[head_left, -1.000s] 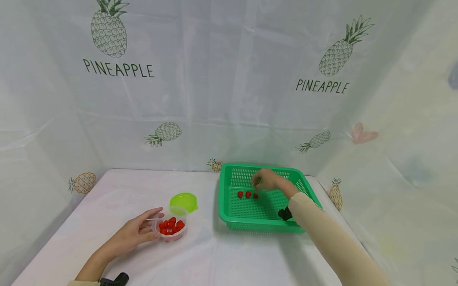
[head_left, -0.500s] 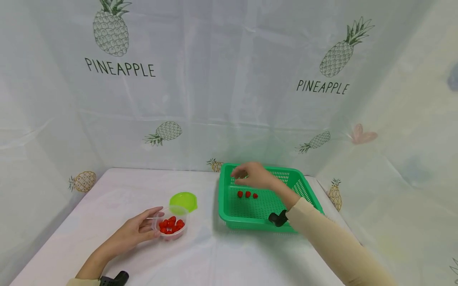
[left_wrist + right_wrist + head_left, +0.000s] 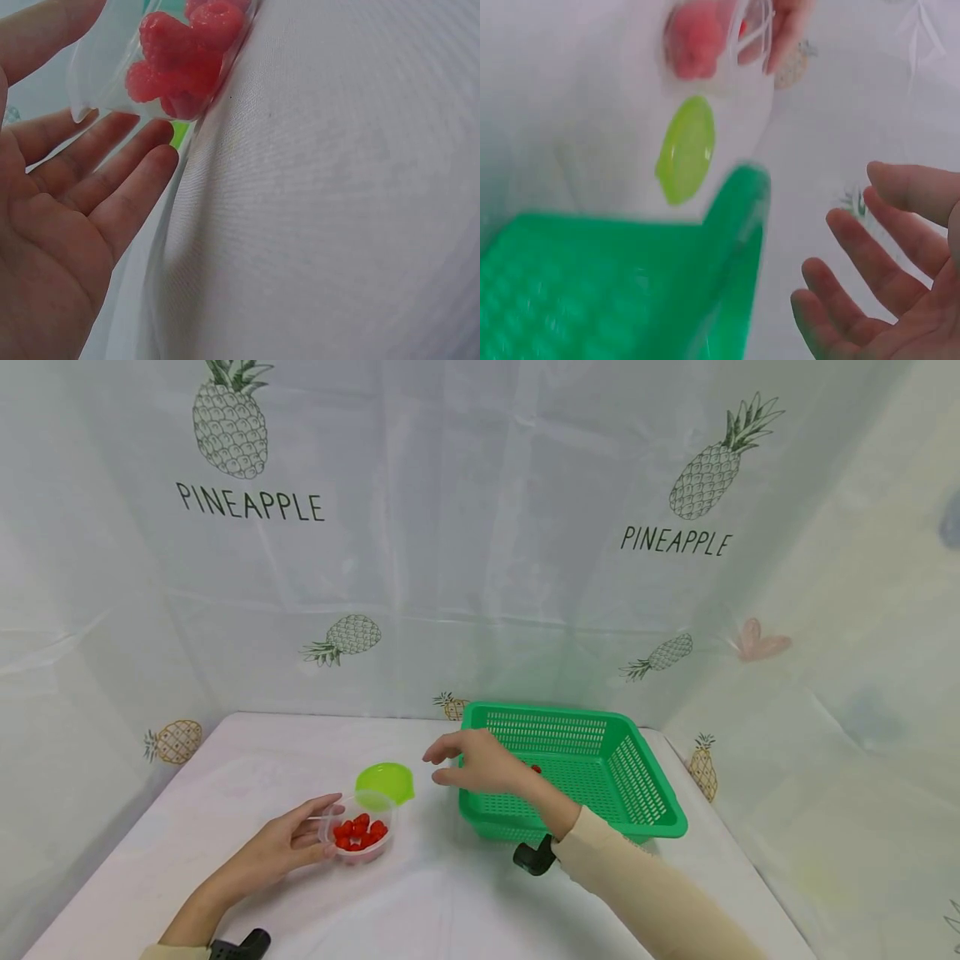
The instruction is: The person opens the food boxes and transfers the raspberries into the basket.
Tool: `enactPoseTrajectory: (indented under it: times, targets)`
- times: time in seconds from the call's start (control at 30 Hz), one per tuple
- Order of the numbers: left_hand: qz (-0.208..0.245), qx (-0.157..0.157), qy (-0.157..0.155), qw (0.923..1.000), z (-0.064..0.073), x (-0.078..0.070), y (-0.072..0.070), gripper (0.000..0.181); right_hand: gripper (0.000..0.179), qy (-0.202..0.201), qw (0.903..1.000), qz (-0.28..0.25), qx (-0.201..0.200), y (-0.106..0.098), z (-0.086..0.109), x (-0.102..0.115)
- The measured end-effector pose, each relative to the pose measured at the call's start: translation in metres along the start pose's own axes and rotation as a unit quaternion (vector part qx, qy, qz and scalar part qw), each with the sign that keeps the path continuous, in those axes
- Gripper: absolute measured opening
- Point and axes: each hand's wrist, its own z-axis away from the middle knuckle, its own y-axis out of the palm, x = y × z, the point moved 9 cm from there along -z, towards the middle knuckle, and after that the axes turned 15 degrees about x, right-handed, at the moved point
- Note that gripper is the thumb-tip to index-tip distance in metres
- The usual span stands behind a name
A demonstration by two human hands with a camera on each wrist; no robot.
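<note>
My left hand (image 3: 281,847) holds a small clear plastic tub (image 3: 380,816) by its side, thumb at the front and fingers at the far side. Several red raspberries (image 3: 169,45) lie in the tub. Over the left rim of a green plastic basket (image 3: 660,810) hovers my right hand (image 3: 483,762). In the right wrist view its fingers (image 3: 870,259) are spread and nothing lies between them. One small red berry (image 3: 536,768) shows on the basket floor; the hand and forearm hide the part beside it.
A lime-green lid (image 3: 386,782) lies just behind the tub. White cloth covers the table (image 3: 405,910), and a pineapple-print sheet (image 3: 480,568) hangs at the back and sides. Both wrists wear black cameras (image 3: 536,856).
My right hand has moved left from above the basket's middle to its left rim, now covering some berries seen before. The left hand and tub have stayed still.
</note>
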Motion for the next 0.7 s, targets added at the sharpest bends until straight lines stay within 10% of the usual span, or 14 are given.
enactPoseTrajectory:
  times: [0.7]
  targets:
    - [0.009, 0.009, -0.001, 0.9999, 0.002, 0.001, -0.002, 0.078, 0.025, -0.001, 0.9988, -0.047, 0.010, 0.085, -0.063, 0.018]
